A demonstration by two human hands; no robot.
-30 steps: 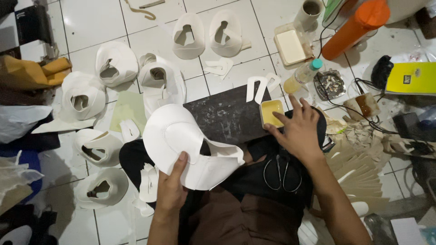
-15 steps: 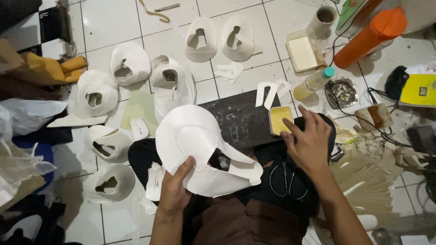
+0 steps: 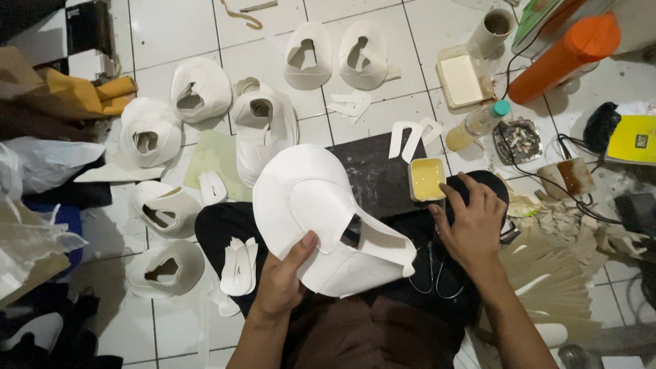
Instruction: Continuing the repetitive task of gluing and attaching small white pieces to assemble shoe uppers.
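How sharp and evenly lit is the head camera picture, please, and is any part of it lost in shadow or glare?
Head view: sharp in the middle, the white foam shell in the left hand and the right hand at the yellow glue tray crisp; even light on the floor tiles, no harsh glare; left edge and lower corners sink into shadow.

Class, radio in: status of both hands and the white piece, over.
Left hand gripping white foam helmet shell. Right hand, fingertips at yellow glue tray. Scissors on lap, nothing blocking.
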